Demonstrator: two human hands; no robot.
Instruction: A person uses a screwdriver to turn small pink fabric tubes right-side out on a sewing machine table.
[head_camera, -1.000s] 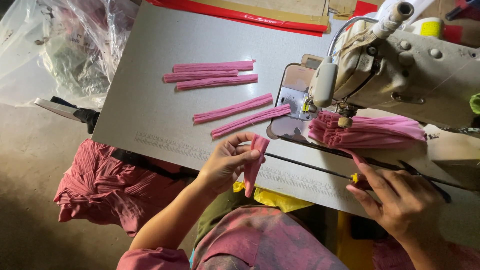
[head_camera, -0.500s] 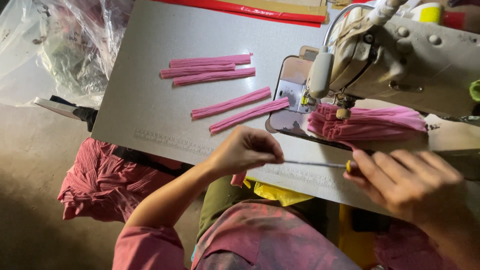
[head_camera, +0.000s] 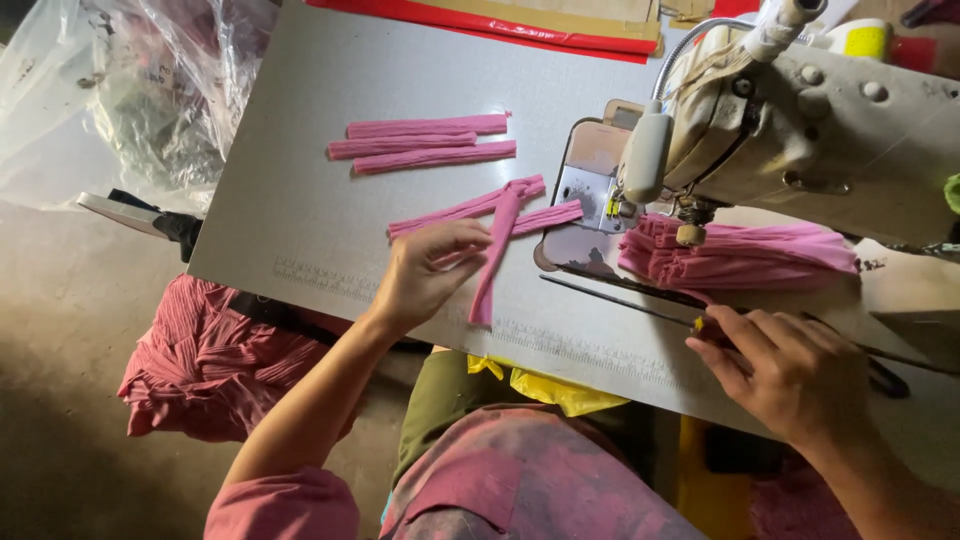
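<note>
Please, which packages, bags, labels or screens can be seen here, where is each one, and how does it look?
Clear plastic bag: top left, beside the table, crumpled, transparent.
Flat cardboard package: top edge behind the table, long, brown with a red band.
Small control panel: on the sewing machine, left of the needle, rectangular, beige and silver.
Yellow-labelled white cone: top right, behind the machine.
No lit screen visible.

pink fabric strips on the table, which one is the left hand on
The strip lying steeply, crossing over the two slanted strips. The left hand touches its near half. The three strips farther back lie side by side, untouched.
</note>
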